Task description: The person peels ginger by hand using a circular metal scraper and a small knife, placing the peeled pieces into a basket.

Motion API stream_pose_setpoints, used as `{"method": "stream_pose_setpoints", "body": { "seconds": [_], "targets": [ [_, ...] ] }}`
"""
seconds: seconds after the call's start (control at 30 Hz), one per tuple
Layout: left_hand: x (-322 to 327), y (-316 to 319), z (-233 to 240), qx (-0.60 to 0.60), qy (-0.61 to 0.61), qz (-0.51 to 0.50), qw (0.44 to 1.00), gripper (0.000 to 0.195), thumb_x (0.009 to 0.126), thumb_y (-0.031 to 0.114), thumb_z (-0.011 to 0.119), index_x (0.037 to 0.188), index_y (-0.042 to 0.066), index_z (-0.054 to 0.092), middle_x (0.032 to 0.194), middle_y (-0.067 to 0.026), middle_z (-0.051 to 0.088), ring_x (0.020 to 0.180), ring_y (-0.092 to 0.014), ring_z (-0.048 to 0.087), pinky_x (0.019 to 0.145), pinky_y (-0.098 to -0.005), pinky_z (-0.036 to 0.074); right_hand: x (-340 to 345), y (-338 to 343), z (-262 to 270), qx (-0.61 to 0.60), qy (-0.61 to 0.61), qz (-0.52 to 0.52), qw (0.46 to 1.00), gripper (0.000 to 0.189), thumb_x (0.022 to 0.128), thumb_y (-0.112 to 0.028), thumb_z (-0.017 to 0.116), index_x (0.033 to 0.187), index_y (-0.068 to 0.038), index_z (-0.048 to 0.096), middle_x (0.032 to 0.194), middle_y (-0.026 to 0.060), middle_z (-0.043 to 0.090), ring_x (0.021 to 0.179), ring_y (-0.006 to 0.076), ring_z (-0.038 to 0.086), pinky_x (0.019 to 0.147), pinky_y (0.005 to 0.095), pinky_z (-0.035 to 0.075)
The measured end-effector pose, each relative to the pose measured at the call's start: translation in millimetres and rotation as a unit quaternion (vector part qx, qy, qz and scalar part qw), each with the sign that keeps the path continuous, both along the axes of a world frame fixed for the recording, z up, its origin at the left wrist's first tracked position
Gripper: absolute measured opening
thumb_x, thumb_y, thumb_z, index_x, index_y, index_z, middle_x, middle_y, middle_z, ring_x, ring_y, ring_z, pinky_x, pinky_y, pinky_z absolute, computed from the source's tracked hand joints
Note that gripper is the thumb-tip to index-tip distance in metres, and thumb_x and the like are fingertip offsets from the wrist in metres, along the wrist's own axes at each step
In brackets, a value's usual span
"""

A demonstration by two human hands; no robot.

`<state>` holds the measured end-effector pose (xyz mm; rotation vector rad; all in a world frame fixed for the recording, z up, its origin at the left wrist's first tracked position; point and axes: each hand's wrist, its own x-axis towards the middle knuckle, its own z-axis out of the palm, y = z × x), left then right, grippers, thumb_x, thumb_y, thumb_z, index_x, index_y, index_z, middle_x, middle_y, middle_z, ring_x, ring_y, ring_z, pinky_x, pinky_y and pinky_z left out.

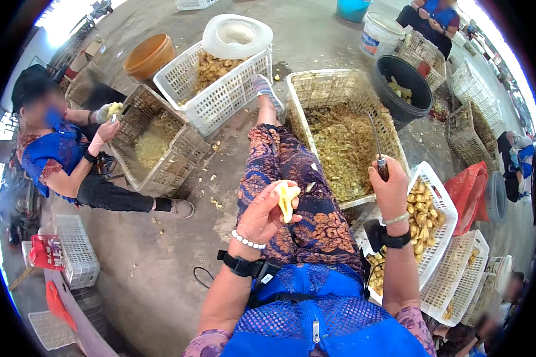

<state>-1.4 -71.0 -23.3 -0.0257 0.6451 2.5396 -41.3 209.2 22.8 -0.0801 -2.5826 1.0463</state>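
Over my lap, my left hand (268, 207) grips a pale yellow, knobbly vegetable piece (287, 198), which looks peeled and may be ginger or a mustard tuber. In my right hand (391, 183) is the dark wooden handle of a hooked knife (383, 168). Its thin curved blade points away from me, over the dirty plastic crate (301, 120) in front. Yellow-brown peelings (339, 151) fill the bottom of that crate. Beneath my right forearm a white basket (449, 214) holds several unpeeled yellow-brown pieces (422, 214). The knife and the piece are well apart.
A black bucket (404, 114) with pale pieces stands beyond the crate. Left of my foot is a white crate (223, 102) of brown pieces, topped by a white plastic ring-shaped lid (214, 35). A co-worker (58, 147) sits at the left by another peelings crate (174, 165).
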Motion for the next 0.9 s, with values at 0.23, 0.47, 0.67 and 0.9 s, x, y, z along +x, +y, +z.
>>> {"method": "stream_pose_setpoints", "body": {
  "seconds": [0.23,0.47,0.67,0.9],
  "targets": [
    [-2.2,3.8,-4.6,-0.019,0.001,-0.002,1.0,0.044,0.095,0.027,0.054,0.129,0.001,0.044,0.107,-0.013,0.057,0.094,-0.02,0.06,0.081,-0.0427,0.058,9.3,3.9,-37.6,0.108,0.051,-0.043,0.992,0.027,0.073,-0.005,0.065,0.098,0.003,0.058,0.104,0.0173,0.059,0.098,0.0357,0.055,0.085,0.0406,0.045],
    [-0.7,17.3,-1.9,-0.051,-0.046,0.037,0.997,0.034,0.095,0.024,0.055,0.122,0.006,0.047,0.1,-0.0121,0.06,0.079,-0.019,0.065,0.079,-0.0403,0.058,5.2,16.4,-58.7,0.11,-0.059,-0.075,0.989,0.031,0.084,-0.031,0.064,0.08,-0.003,0.053,0.079,0.0139,0.056,0.074,0.0354,0.056,0.063,0.0437,0.043],
    [1.4,28.5,-11.5,-0.077,-0.069,0.086,0.991,0.023,0.094,0.015,0.057,0.115,0.01,0.05,0.091,-0.0057,0.062,0.075,-0.015,0.064,0.076,-0.0383,0.058,23.6,-20.5,-48.2,-0.063,-0.153,0.027,0.986,0.035,0.083,-0.029,0.07,0.078,-0.002,0.049,0.065,0.0145,0.054,0.058,0.0278,0.051,0.056,0.0373,0.043],
    [4.7,43.0,1.5,-0.34,-0.007,0.086,0.937,0.016,0.094,0.011,0.052,0.109,0.004,0.053,0.081,-0.0052,0.061,0.058,-0.009,0.054,0.051,-0.0221,0.048,47.1,-78.7,-16.2,-0.331,-0.16,0.186,0.911,0.029,0.075,-0.011,0.074,0.099,-0.003,0.06,0.074,0.0017,0.055,0.064,0.007,0.047,0.058,0.025,0.044]
  ]
}}
